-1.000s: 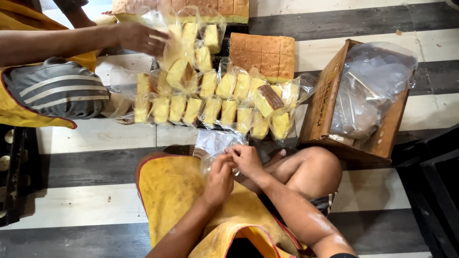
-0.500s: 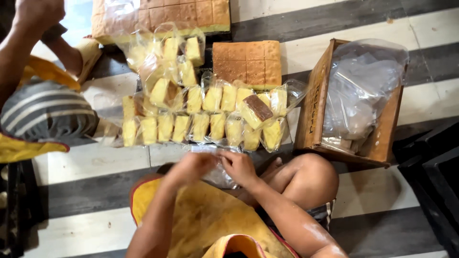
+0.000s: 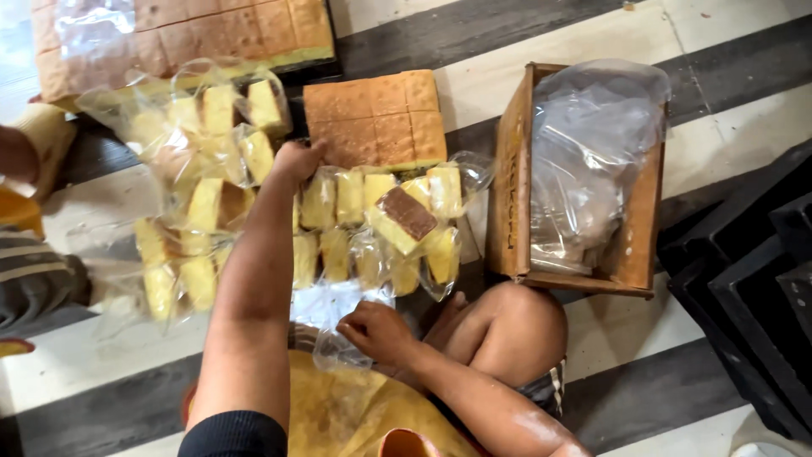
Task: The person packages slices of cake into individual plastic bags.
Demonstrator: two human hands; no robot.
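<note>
Cake slab [image 3: 375, 118] edge touched by left hand [image 3: 296, 159], right hand [image 3: 376, 332] pinching plastic bag [image 3: 334, 309]

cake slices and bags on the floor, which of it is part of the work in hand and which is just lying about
In hand:
left hand reaching to the square block of brown-topped sponge cake
right hand on an empty clear plastic bag
bagged yellow cake slices
wooden box of clear plastic bags

Lying about:
black stacked trays
striped cloth
</note>
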